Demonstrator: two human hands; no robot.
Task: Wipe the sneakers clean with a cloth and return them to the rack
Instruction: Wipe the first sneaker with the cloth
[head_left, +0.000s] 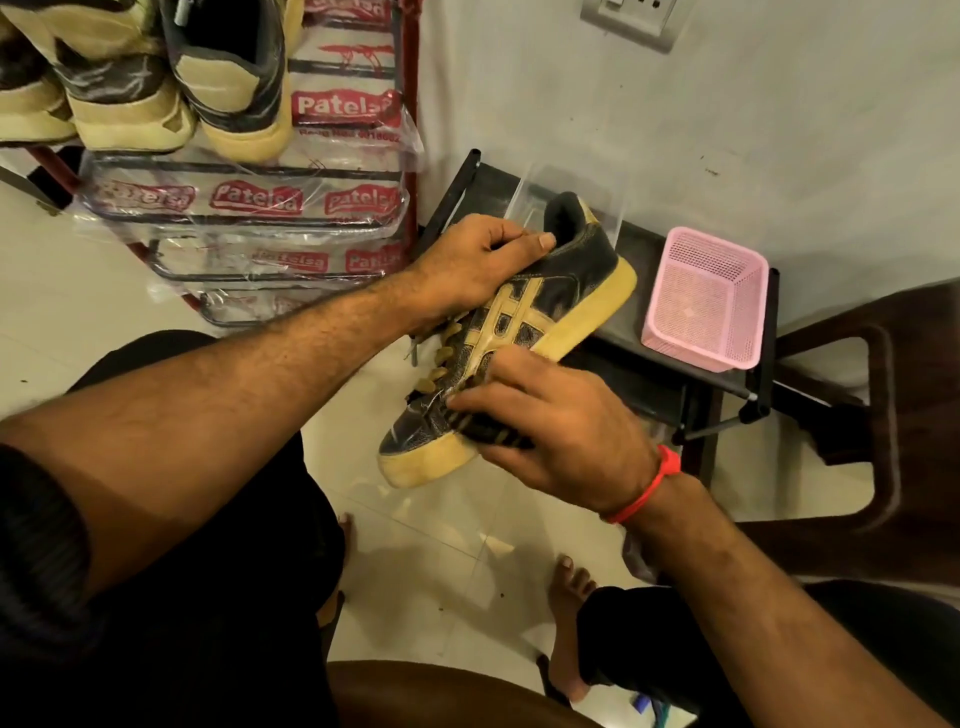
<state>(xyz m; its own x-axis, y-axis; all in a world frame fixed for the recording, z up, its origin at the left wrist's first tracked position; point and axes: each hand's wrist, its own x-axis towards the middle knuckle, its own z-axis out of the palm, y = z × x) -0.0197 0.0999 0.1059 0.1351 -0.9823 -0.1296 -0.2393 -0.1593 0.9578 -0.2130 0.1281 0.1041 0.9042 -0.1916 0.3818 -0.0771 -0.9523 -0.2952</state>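
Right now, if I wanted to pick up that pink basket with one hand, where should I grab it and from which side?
Probably the top rim of the pink basket, coming from above. It sits upright and open on the low black stand, apart from the sneaker, and its nearest rim is unobstructed. Its mesh walls taper downward, so pinching the firmer rim likely holds better than squeezing the sides.

Warm dim indoor light, wide-angle edge distortion

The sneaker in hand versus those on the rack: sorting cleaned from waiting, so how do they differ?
The held sneaker lies tilted on its side, gripped by the left hand and rubbed by the right hand; the racked sneakers sit untouched, heels outward. Both share dark uppers and yellowed soles.
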